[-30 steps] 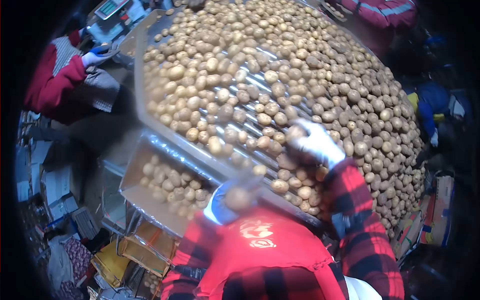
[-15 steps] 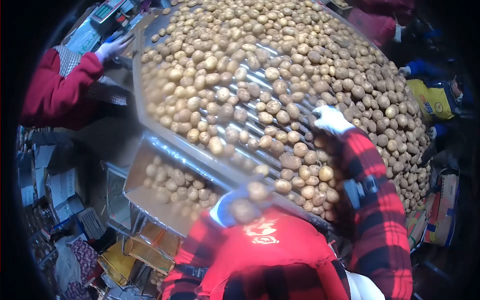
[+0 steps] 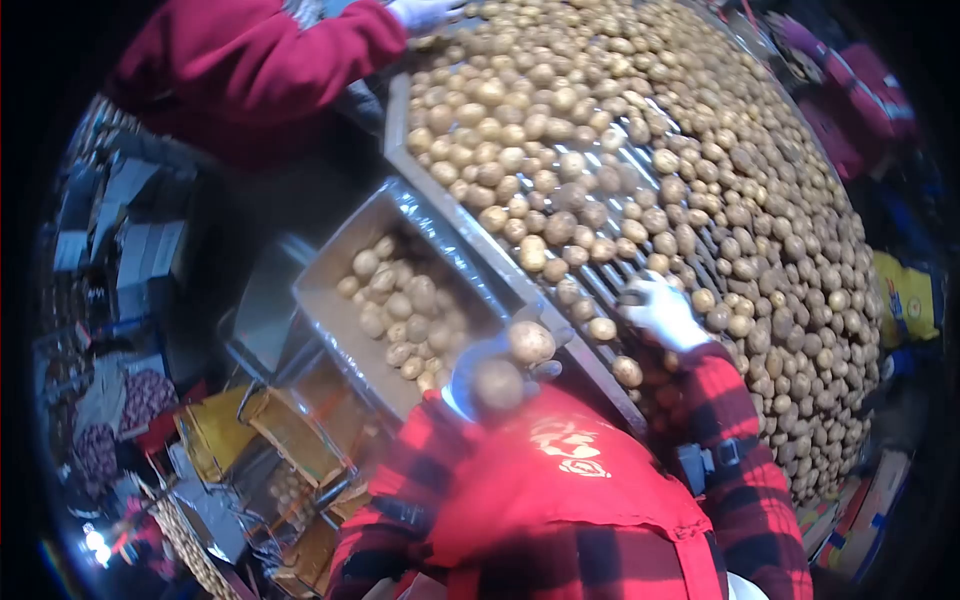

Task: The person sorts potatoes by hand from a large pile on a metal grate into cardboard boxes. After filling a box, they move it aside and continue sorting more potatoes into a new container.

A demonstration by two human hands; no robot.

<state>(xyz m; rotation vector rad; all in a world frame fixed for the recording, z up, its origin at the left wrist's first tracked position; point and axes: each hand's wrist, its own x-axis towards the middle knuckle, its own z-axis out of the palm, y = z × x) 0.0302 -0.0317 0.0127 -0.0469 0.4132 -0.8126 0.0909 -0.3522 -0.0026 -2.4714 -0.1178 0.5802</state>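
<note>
Where the sorting counter (image 3: 478, 248) ran its metal rim closest to the person, their left hand (image 3: 470, 378), in a pale glove, was clenched around two potatoes (image 3: 530, 342). One potato sat above the other, and both were held just off the rim and close against the red apron (image 3: 560, 480). The glove was blurred, so its fingers could not be made out one by one.

The right hand (image 3: 662, 312), in a white glove, lay on the heap of potatoes (image 3: 640, 150) that covered the counter, near its closest edge. I could not tell whether that hand was grasping a potato or only resting loose on the heap, because its fingers curled out of sight among them. Both arms wore red-and-black plaid sleeves.

Just beside the rim, to the left and lower down, stood a carton (image 3: 340, 255) partly filled with potatoes of its own. The left hand and its two potatoes were near the carton's closest corner. Below the carton lay yellow bags (image 3: 215, 440) among dim clutter.

At the far corner of the counter, a co-worker's red sleeve (image 3: 260, 50) reached in, and that person's white-gloved hand (image 3: 425, 12) touched the potatoes there, well apart from the person's own hands. Beyond the counter's right side, a second co-worker's red jacket (image 3: 860, 90) showed in the dark.
</note>
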